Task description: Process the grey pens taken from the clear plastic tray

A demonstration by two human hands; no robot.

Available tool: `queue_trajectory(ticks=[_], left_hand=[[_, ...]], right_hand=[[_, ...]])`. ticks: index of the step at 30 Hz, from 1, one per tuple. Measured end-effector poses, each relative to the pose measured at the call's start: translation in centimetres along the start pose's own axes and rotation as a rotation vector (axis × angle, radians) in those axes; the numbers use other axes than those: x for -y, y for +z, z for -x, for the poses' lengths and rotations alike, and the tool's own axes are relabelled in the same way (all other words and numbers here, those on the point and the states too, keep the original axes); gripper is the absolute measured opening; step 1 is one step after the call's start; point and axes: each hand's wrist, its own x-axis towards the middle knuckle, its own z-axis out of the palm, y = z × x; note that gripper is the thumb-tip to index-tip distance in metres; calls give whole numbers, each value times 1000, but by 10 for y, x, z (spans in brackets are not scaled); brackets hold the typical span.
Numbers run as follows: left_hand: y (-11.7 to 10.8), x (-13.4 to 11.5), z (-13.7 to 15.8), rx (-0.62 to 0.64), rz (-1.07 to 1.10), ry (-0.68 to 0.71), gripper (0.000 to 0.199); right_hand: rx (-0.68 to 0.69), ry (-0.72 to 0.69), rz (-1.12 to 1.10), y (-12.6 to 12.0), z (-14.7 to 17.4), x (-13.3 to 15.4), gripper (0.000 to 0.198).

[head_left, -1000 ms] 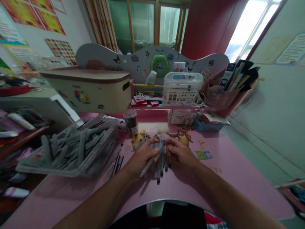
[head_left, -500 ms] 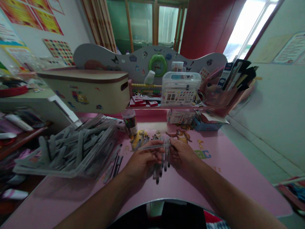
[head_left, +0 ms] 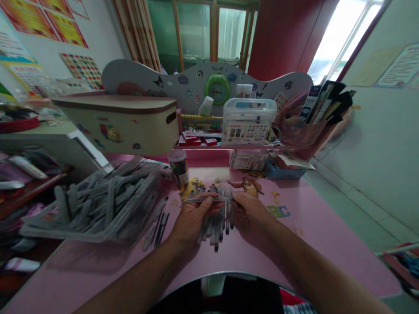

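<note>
Left hand pinching pen crosswise above loose pens on desk. Right hand curled at pen's end; grip unclear.

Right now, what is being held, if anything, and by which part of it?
A slim pale pen: the left grip holds it around its middle. The right grip is at its right end; whether it pinches there cannot be told.

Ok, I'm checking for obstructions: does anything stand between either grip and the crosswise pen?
Nothing visible does: the left grip holds the pen, and the right grip is at its right end, though contact there is unclear. The other pens appear to lie beneath it, not in between.
</note>
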Motion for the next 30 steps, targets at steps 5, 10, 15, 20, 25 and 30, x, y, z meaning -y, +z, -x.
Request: queue_trajectory(ticks=[5,10,15,20,25,30], left_hand=[[1,-3,-3,-40,61,0,17],[1,-2,-3,-40,71,-24,12],[1,-1,-2,-62,41,-35,12],[-2,-2,-3,-63,45,-10,13],[-3,0,-4,-60,26,-17,14],[-2,-1,-5,-67,41,-19,13]], right_hand=[[24,-30,38,-3,-1,5,42],[28,-23,45,-7,-4,-2,34],[39,-54,-8,-6,-6,-10,43],[35,-12,11,-5,-3,0,37],[15,22,-35,-1,-1,-5,37],[44,-29,-23,-1,-1,-4,35]])
